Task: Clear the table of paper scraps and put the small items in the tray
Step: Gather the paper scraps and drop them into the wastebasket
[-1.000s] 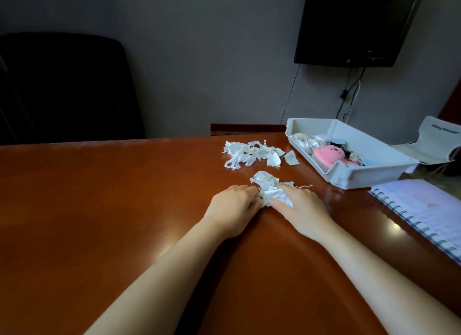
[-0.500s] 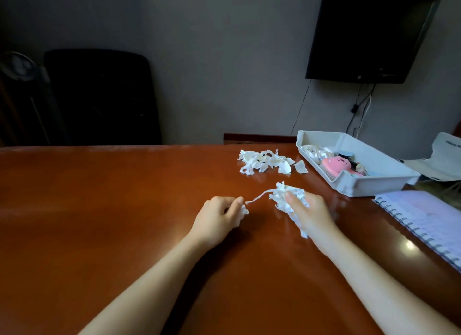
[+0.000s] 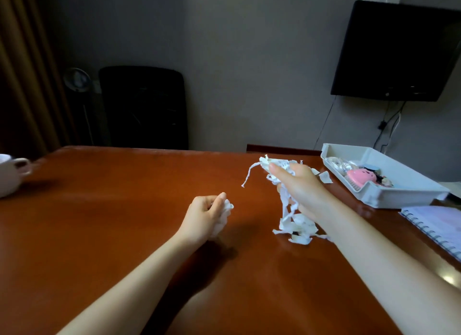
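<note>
Paper scraps (image 3: 298, 221): white torn strips in one tangled bunch. We log the bunch as gripped in the right hand (image 3: 301, 190), which is raised above the table (image 3: 124, 210), right of centre. Fingers and thumb are curled round its upper part. A wad shows above the thumb, one thin strip curls out to the left, and the rest hangs in a chain below the hand. We cannot tell whether the lowest pieces touch the tabletop.

Small scrap (image 3: 228, 207): white and crumpled. We note it pinched at the fingertips of the left hand (image 3: 204, 216), which is curled into a loose fist low over the table, to the left of the right hand and apart from it.

Loose scraps (image 3: 325, 177): a few white pieces lying on the table just beyond the right hand, mostly hidden by it.

Tray (image 3: 399, 197): white plastic, shallow, on the far right part of the table. The loose scraps lie between it and the right hand. Inside it we count a pink rounded item (image 3: 361, 176), some pale ribbon-like pieces, and small dark things we cannot name.

Spiral notebook (image 3: 439, 225): at the table's right edge, near the tray on our side.

Mug (image 3: 7, 177): white, at the far left of the table, partly cut off.

Beyond the table: black chair (image 3: 144, 107) and a dark wall screen (image 3: 399, 52).
</note>
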A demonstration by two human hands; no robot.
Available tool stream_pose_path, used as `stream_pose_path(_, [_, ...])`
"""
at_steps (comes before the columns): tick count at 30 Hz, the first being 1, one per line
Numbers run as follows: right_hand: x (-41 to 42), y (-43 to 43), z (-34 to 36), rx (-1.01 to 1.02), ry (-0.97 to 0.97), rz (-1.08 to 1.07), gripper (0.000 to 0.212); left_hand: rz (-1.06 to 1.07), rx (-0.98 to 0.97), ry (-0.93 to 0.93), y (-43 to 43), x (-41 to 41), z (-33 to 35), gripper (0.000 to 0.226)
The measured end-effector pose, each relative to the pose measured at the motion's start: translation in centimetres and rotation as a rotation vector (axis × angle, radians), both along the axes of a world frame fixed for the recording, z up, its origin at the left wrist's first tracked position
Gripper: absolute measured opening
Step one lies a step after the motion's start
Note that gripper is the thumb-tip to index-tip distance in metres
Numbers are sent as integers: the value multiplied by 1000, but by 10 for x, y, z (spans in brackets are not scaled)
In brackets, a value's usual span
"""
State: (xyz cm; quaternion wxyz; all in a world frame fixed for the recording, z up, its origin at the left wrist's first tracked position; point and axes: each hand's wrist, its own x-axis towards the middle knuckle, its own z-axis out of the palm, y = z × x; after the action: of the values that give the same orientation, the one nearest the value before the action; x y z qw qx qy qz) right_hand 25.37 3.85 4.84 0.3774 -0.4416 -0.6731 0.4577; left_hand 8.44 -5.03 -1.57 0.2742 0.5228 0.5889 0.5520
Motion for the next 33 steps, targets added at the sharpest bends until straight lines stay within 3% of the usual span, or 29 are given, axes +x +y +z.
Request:
stream_pose_path(7, [-57, -23, 16, 19, 39, 69, 50, 174, 65, 143, -31, -43, 17, 48])
stream_pose_path(13, [-110, -51, 34, 34, 86, 184, 16, 266, 122, 175, -62, -75, 37, 48])
stream_pose_path(23, [-204, -106, 56, 107, 106, 345, 45, 444, 106, 188, -125, -144, 50, 47])
stream_pose_path(29, [-239, -135, 47, 89, 110, 416, 24, 496, 0, 117, -162, -181, 38, 46])
stream_pose_path(33, [-239, -133, 20, 134, -10, 394, 35, 477, -88, 89, -171, -188, 19, 45])
